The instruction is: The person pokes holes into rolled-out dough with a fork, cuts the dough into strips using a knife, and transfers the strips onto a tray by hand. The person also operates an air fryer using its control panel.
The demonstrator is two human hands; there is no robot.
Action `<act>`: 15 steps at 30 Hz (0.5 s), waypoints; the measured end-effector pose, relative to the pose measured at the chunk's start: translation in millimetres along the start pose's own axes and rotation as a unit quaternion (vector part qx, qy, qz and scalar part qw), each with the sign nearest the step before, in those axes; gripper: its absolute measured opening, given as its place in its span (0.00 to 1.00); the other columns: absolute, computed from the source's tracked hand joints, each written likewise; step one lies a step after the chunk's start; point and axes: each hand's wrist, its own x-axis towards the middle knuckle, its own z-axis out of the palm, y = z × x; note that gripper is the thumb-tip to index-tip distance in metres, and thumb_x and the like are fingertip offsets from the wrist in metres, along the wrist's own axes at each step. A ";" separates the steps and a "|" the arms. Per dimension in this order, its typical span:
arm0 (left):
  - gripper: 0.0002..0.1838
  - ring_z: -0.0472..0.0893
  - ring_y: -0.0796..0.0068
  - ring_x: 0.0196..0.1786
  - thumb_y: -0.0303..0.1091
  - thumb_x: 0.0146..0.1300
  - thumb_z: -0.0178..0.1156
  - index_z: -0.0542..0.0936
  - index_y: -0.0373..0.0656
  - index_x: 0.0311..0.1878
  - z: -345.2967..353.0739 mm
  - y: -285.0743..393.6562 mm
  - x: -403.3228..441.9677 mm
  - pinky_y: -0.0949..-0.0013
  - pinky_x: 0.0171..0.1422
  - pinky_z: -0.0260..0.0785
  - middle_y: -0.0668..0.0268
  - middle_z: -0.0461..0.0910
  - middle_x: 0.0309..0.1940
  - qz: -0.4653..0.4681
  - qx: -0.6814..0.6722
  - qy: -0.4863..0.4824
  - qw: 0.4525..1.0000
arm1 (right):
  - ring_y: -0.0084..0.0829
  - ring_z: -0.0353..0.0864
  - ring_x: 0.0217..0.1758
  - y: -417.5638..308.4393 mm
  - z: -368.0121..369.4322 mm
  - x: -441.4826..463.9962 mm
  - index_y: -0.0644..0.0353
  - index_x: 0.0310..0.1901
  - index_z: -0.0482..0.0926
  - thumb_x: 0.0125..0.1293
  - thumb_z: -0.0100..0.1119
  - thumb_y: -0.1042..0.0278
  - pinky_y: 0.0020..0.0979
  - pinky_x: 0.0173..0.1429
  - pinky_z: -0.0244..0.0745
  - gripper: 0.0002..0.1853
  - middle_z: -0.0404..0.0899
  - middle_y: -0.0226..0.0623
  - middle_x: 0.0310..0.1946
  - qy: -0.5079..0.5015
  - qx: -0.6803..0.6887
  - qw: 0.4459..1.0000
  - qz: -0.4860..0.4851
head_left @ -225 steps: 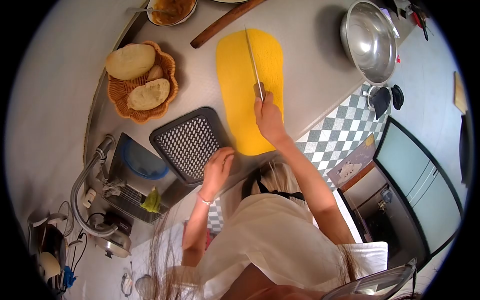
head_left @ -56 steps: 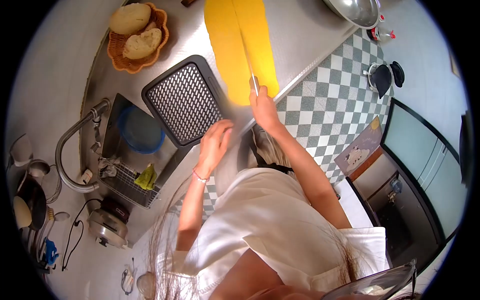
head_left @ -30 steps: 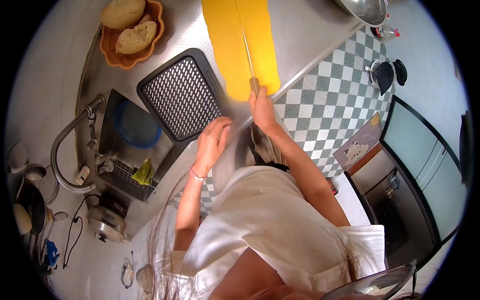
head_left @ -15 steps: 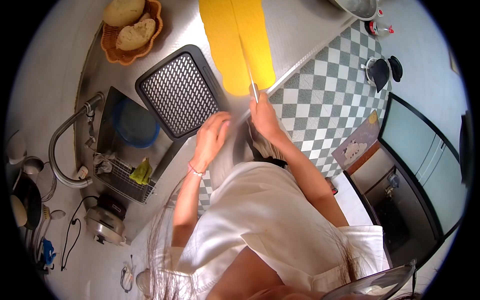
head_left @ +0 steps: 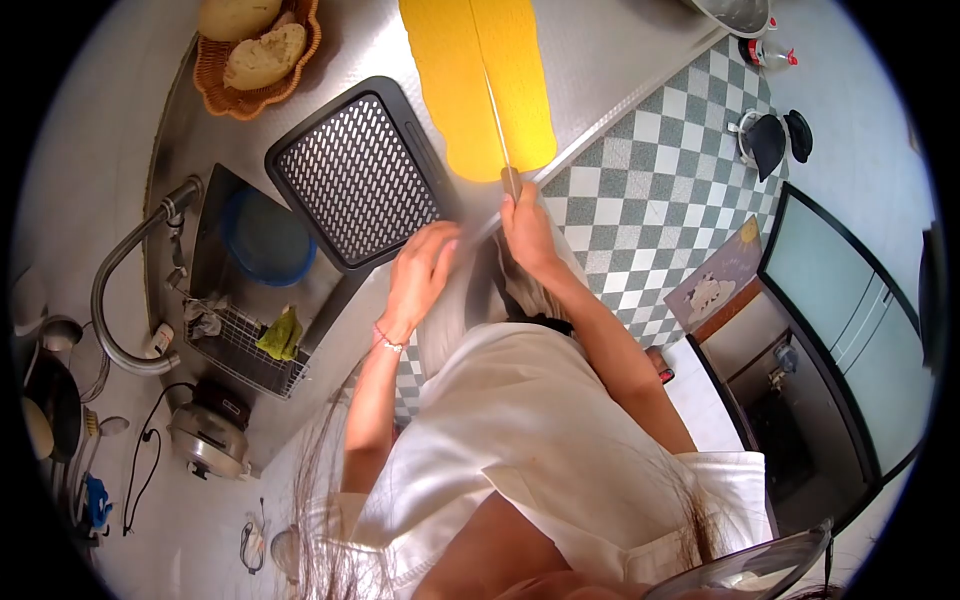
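Steel counter [head_left: 620, 50] beside a green-and-white checkered floor [head_left: 640, 180]; black slotted tray [head_left: 355, 175] on the counter, used as landmark. Yellow dough sheet [head_left: 440, 90] lies flat just right of the tray, its far end out of frame. Knife [head_left: 511, 182] lengthwise along the dough, blade over it, handle at the near edge; thin line runs on through the dough past the tip. Right hand [head_left: 530, 230], right of the tray, fingers closed round the knife handle. Left hand [head_left: 420, 275] at the tray's near right corner, fingers loosely bent, thumb a little apart, nothing seen in them; can't tell if they touch the rim. Beyond the tray, to its left: wicker basket [head_left: 245, 103] with pale lumps [head_left: 265, 58], bread or dough, unclear. Left of the tray: sink [head_left: 320, 290] holding a blue basin [head_left: 270, 283]. Metal bowl [head_left: 738, 15] well right of the tray, partly cut off.
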 end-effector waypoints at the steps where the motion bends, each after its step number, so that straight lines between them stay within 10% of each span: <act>1: 0.09 0.80 0.56 0.52 0.27 0.66 0.55 0.79 0.37 0.47 0.5 -0.2 0.2 0.64 0.56 0.71 0.56 0.80 0.48 0.000 0.000 0.001 1.000 | 0.66 0.76 0.34 1.5 2.1 0.4 0.65 0.50 0.62 0.70 0.46 0.62 0.58 0.38 0.69 0.16 0.77 0.64 0.28 0.002 0.001 1.000 0.000; 15: 0.08 0.78 0.53 0.50 0.27 0.64 0.55 0.78 0.38 0.45 -0.9 10.7 3.6 0.61 0.54 0.71 0.56 0.80 0.47 0.016 -0.013 0.013 1.000 | 0.63 0.77 0.31 7.5 -1.3 -8.2 0.67 0.50 0.63 0.71 0.45 0.61 0.56 0.36 0.69 0.16 0.77 0.62 0.26 -0.005 0.045 0.999 -0.010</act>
